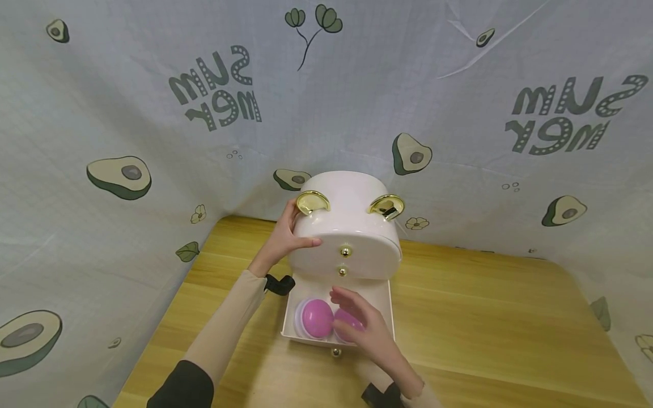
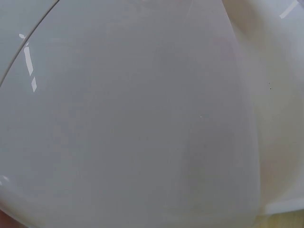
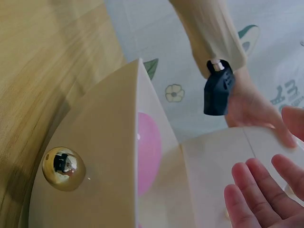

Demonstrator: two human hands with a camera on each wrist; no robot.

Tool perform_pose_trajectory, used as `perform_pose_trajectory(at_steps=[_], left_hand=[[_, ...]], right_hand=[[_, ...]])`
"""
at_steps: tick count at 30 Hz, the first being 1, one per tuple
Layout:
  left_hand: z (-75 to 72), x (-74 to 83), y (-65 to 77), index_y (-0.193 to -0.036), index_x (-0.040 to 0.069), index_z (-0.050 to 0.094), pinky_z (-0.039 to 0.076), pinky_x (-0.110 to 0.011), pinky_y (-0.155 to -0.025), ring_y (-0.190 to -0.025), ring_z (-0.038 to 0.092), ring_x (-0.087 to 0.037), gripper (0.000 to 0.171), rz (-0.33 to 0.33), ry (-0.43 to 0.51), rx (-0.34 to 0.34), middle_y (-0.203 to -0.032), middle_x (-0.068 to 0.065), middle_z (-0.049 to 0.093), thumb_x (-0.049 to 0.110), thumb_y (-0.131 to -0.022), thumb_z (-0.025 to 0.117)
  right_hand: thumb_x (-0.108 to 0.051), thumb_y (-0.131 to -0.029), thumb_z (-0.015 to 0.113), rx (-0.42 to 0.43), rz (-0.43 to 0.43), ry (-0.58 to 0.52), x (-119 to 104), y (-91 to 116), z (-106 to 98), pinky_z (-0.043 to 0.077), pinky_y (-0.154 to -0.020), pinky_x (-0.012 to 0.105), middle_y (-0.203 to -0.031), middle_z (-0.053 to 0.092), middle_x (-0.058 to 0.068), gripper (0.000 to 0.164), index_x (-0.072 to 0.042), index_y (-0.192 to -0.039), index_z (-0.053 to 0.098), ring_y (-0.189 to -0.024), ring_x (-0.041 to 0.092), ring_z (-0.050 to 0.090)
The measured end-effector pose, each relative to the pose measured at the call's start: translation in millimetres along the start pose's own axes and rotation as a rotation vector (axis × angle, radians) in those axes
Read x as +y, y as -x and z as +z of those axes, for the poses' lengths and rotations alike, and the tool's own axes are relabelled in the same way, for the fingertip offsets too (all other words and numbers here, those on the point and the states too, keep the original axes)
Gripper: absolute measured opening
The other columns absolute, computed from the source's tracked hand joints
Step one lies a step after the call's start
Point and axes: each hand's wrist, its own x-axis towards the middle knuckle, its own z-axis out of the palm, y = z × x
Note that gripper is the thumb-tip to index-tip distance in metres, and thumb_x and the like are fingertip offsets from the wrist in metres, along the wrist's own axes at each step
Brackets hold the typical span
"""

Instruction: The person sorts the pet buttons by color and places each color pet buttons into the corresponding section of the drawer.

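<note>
A white storage box [image 1: 348, 198] with gold ears and round gold knobs stands on the table, its bottom drawer [image 1: 287, 317] pulled out. My left hand [image 1: 283, 238] holds the box at its left side, thumb across the front face and fingers behind the left gold ear [image 1: 312, 202]. Two round pink-topped things lie in the drawer; the left one [image 1: 317, 318] shows a clear, pale rim. Over the right one [image 1: 352, 319], partly covering it in the head view, is my right hand [image 1: 369, 328], fingers relaxed and holding nothing. White plastic fills the left wrist view.
The box stands on a wooden table [image 1: 484, 317] close to a hanging cloth [image 1: 357, 102] printed with avocados. A gold knob [image 3: 63, 168] sticks out from the drawer's front. Black bands with camera mounts sit on both wrists.
</note>
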Motion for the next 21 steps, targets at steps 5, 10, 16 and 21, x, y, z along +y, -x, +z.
perform_pose_trajectory(at_steps=[5,10,16,21], left_hand=[[0.2,-0.1,-0.2,-0.141,-0.001,0.024,0.028,-0.048,-0.106,-0.132,0.032,-0.028,0.087,0.0,0.003,0.0,-0.145,-0.019,0.034,-0.013,-0.071,0.074],[0.4,-0.5,-0.3,-0.141,-0.001,0.024,0.027,-0.048,-0.106,-0.132,0.032,-0.028,0.086,0.001,0.004,0.006,-0.145,-0.019,0.033,-0.013,-0.071,0.074],[0.5,-0.7,0.0,-0.14,-0.002,0.025,0.028,-0.048,-0.106,-0.131,0.032,-0.028,0.084,-0.006,0.016,0.005,-0.145,-0.019,0.033,-0.014,-0.071,0.072],[0.8,-1.0,-0.1,-0.14,-0.001,0.025,0.028,-0.047,-0.105,-0.131,0.032,-0.027,0.085,-0.008,0.014,0.003,-0.145,-0.018,0.033,-0.014,-0.071,0.073]], right_hand=[[0.005,-0.087,0.064,-0.01,-0.008,-0.026,-7,11,-7,0.045,-0.095,0.037,-0.127,0.058,0.015,0.052,0.0,-0.136,0.048,-0.116,0.026,0.056],[0.009,-0.087,0.061,-0.021,-0.032,-0.037,-10,20,-10,0.047,-0.093,0.037,-0.124,0.059,0.015,0.051,0.001,-0.136,0.047,-0.113,0.024,0.057],[0.01,-0.089,0.058,-0.049,-0.036,-0.035,-11,30,-12,0.049,-0.089,0.036,-0.122,0.058,0.021,0.049,0.001,-0.136,0.047,-0.112,0.023,0.058],[0.008,-0.09,0.057,-0.09,-0.003,-0.048,-8,40,-12,0.05,-0.087,0.035,-0.121,0.059,0.022,0.046,0.002,-0.135,0.048,-0.109,0.026,0.06]])
